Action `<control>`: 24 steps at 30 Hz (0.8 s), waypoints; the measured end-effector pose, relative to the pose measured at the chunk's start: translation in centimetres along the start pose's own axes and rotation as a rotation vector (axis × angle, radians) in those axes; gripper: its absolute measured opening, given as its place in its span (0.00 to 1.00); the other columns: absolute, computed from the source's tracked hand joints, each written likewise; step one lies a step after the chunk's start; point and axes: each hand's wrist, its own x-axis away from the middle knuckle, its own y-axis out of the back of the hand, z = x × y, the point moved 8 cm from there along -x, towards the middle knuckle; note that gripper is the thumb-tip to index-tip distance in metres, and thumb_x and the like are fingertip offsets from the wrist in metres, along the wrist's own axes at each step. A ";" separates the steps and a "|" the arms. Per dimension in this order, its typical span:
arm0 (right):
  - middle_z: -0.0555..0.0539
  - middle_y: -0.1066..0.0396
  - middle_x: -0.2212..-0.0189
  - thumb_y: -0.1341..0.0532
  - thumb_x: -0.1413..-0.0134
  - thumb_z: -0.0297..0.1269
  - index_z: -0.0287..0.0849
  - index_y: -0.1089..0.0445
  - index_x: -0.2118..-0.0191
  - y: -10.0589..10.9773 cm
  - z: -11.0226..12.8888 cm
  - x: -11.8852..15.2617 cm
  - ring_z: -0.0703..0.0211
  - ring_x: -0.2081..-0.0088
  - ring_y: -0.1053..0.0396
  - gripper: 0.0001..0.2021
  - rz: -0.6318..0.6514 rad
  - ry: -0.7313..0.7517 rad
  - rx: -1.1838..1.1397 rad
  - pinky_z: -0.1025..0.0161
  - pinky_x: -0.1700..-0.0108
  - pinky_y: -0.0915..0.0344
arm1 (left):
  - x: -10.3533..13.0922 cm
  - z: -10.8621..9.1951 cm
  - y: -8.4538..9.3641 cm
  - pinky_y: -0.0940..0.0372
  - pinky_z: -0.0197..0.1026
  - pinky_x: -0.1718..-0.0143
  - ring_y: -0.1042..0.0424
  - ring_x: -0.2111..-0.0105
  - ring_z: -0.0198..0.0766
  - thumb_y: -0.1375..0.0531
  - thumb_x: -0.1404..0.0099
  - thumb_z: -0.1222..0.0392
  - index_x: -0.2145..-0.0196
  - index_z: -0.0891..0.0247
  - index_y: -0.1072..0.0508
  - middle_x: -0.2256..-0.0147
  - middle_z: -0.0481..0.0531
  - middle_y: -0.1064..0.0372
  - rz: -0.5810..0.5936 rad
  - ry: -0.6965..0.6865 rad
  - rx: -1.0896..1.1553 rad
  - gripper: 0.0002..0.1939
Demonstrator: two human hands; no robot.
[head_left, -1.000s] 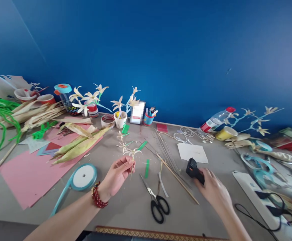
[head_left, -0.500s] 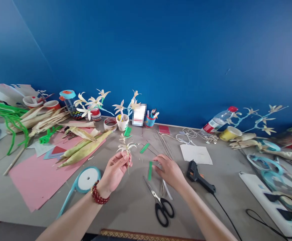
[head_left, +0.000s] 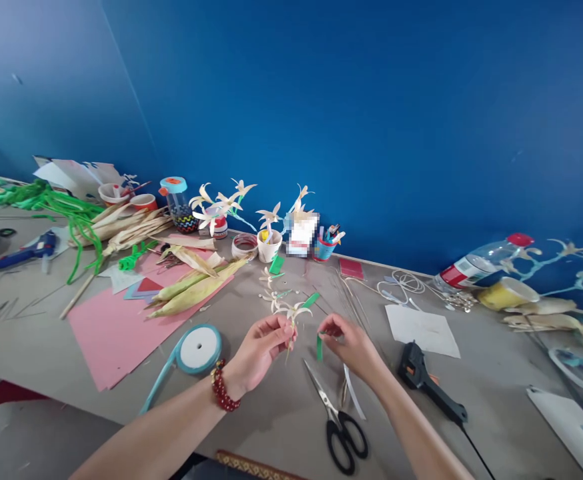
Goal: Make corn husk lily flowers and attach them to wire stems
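Observation:
My left hand (head_left: 266,347), with a red bead bracelet on the wrist, pinches the short stem of a pale husk flower (head_left: 294,311). The petals spread above my fingertips. My right hand (head_left: 349,343) has its thumb and fingers closed on the top end of a narrow green strip (head_left: 320,348), whose lower part hangs near the table. Black-handled scissors (head_left: 339,420) lie partly open below, between my arms. Beyond the flower are another green strip (head_left: 311,300) and a small loose flower (head_left: 270,277).
A blue ribbon roll (head_left: 216,340), pink paper (head_left: 101,333) and corn husks (head_left: 196,293) lie left. To the right are a glue gun (head_left: 429,380), white paper (head_left: 421,330) and a tilted bottle (head_left: 486,263). A cup of flowers (head_left: 270,248) stands at the back.
My right fingers have closed on the green strip, which they were reaching beside before. My left hand still holds the flower. The whole view has shifted, with objects appearing farther right.

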 end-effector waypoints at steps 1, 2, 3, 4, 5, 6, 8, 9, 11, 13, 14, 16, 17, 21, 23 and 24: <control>0.51 0.28 0.71 0.43 0.46 0.34 0.44 0.33 0.67 0.3 0.3 0.2 0.58 0.67 0.29 0.03 -0.006 -0.003 -0.061 0.63 0.63 0.34 | 0.0 0.0 -0.1 0.44 0.36 0.67 0.38 0.74 0.30 0.33 0.43 0.59 0.73 0.65 0.29 0.72 0.48 0.34 0.006 0.000 0.005 0.10; 0.50 0.28 0.70 0.43 0.45 0.36 0.43 0.33 0.67 0.6 0.7 0.5 0.58 0.67 0.28 0.04 -0.019 -0.007 -0.144 0.62 0.62 0.33 | 0.0 0.1 -0.1 0.44 0.36 0.67 0.38 0.74 0.30 0.33 0.43 0.59 0.73 0.65 0.29 0.72 0.48 0.35 0.013 0.000 0.010 0.10; 0.49 0.28 0.70 0.41 0.45 0.38 0.42 0.33 0.67 0.9 1.2 0.7 0.58 0.67 0.28 0.05 -0.037 -0.013 -0.242 0.62 0.62 0.33 | 0.1 0.1 -0.2 0.44 0.36 0.68 0.39 0.74 0.30 0.33 0.43 0.59 0.73 0.65 0.30 0.72 0.48 0.35 0.017 0.001 0.015 0.10; 0.48 0.28 0.70 0.39 0.46 0.40 0.42 0.33 0.66 1.2 1.6 1.1 0.57 0.66 0.29 0.07 -0.057 -0.022 -0.351 0.61 0.62 0.32 | 0.1 0.2 -0.2 0.44 0.36 0.68 0.39 0.74 0.30 0.33 0.43 0.59 0.73 0.65 0.30 0.72 0.48 0.35 0.019 0.003 0.018 0.10; 0.48 0.28 0.70 0.37 0.47 0.40 0.41 0.32 0.66 1.3 2.0 1.4 0.57 0.66 0.29 0.08 -0.078 -0.033 -0.457 0.60 0.61 0.32 | 0.1 0.3 -0.2 0.44 0.36 0.68 0.39 0.74 0.30 0.33 0.43 0.59 0.73 0.65 0.30 0.72 0.48 0.35 0.020 0.008 0.021 0.10; 0.48 0.28 0.70 0.35 0.49 0.40 0.41 0.32 0.64 1.4 2.4 1.7 0.56 0.66 0.29 0.10 -0.098 -0.043 -0.549 0.60 0.61 0.31 | 0.2 0.4 -0.2 0.44 0.36 0.67 0.39 0.74 0.30 0.32 0.43 0.58 0.73 0.65 0.30 0.73 0.48 0.35 0.020 0.014 0.024 0.11; 0.47 0.28 0.69 0.33 0.52 0.39 0.42 0.32 0.61 1.3 3.3 2.3 0.56 0.65 0.29 0.13 -0.127 -0.044 -0.668 0.59 0.61 0.31 | 0.2 0.6 -0.3 0.44 0.36 0.67 0.39 0.74 0.31 0.32 0.44 0.58 0.73 0.65 0.30 0.73 0.48 0.36 0.018 0.024 0.027 0.11; 0.48 0.28 0.70 0.32 0.53 0.39 0.42 0.32 0.60 1.1 3.7 2.5 0.56 0.66 0.29 0.14 -0.140 -0.040 -0.709 0.59 0.62 0.30 | 0.3 0.7 -0.3 0.44 0.36 0.67 0.39 0.74 0.31 0.32 0.44 0.58 0.73 0.65 0.30 0.74 0.47 0.36 0.017 0.029 0.027 0.11; 0.48 0.29 0.71 0.31 0.54 0.40 0.42 0.32 0.63 0.8 4.5 2.8 0.57 0.67 0.30 0.14 -0.159 -0.037 -0.754 0.60 0.63 0.30 | 0.3 0.8 -0.4 0.44 0.37 0.67 0.39 0.74 0.31 0.32 0.44 0.58 0.73 0.65 0.29 0.74 0.47 0.36 0.017 0.035 0.023 0.11; 0.48 0.29 0.71 0.31 0.54 0.41 0.42 0.32 0.67 0.5 5.2 3.0 0.57 0.68 0.30 0.12 -0.170 -0.048 -0.782 0.61 0.64 0.30 | 0.3 0.8 -0.5 0.44 0.37 0.67 0.40 0.74 0.30 0.32 0.44 0.57 0.73 0.65 0.29 0.74 0.47 0.37 0.026 0.032 0.015 0.11; 0.48 0.29 0.71 0.31 0.54 0.41 0.42 0.32 0.68 0.4 5.5 3.0 0.58 0.68 0.30 0.12 -0.179 -0.055 -0.799 0.61 0.64 0.30 | 0.3 0.7 -0.6 0.44 0.37 0.67 0.40 0.74 0.31 0.33 0.43 0.57 0.73 0.65 0.29 0.74 0.46 0.37 0.032 0.026 0.010 0.11; 0.48 0.29 0.71 0.31 0.54 0.41 0.42 0.31 0.68 0.2 6.0 3.2 0.58 0.67 0.30 0.12 -0.193 -0.069 -0.847 0.62 0.64 0.30 | 0.4 0.7 -0.7 0.44 0.37 0.66 0.40 0.74 0.31 0.33 0.43 0.57 0.73 0.65 0.29 0.75 0.46 0.38 0.044 0.017 0.006 0.10; 0.48 0.29 0.70 0.30 0.55 0.42 0.43 0.31 0.67 0.0 6.2 3.2 0.58 0.67 0.30 0.12 -0.201 -0.077 -0.879 0.62 0.65 0.30 | 0.4 0.7 -0.7 0.44 0.37 0.66 0.40 0.74 0.31 0.33 0.42 0.57 0.73 0.65 0.29 0.76 0.46 0.38 0.049 0.015 0.009 0.10; 0.50 0.30 0.70 0.29 0.56 0.40 0.44 0.32 0.64 -0.8 6.1 3.3 0.60 0.68 0.32 0.15 -0.216 -0.134 -1.001 0.64 0.67 0.32 | 0.5 1.0 -0.7 0.44 0.36 0.66 0.41 0.74 0.30 0.33 0.42 0.59 0.73 0.65 0.30 0.75 0.46 0.38 0.047 0.027 0.037 0.09; 0.50 0.30 0.71 0.29 0.55 0.40 0.43 0.32 0.67 -1.2 6.0 3.3 0.61 0.69 0.33 0.13 -0.202 -0.150 -1.021 0.65 0.68 0.33 | 0.5 1.1 -0.8 0.44 0.36 0.66 0.41 0.74 0.30 0.33 0.42 0.60 0.73 0.65 0.30 0.74 0.46 0.38 0.050 0.028 0.047 0.09; 0.50 0.30 0.71 0.30 0.54 0.41 0.43 0.31 0.68 -1.4 5.9 3.3 0.61 0.70 0.33 0.12 -0.194 -0.151 -1.021 0.65 0.68 0.34 | 0.5 1.1 -0.8 0.44 0.36 0.66 0.41 0.74 0.30 0.34 0.42 0.60 0.73 0.65 0.30 0.74 0.46 0.38 0.053 0.028 0.049 0.09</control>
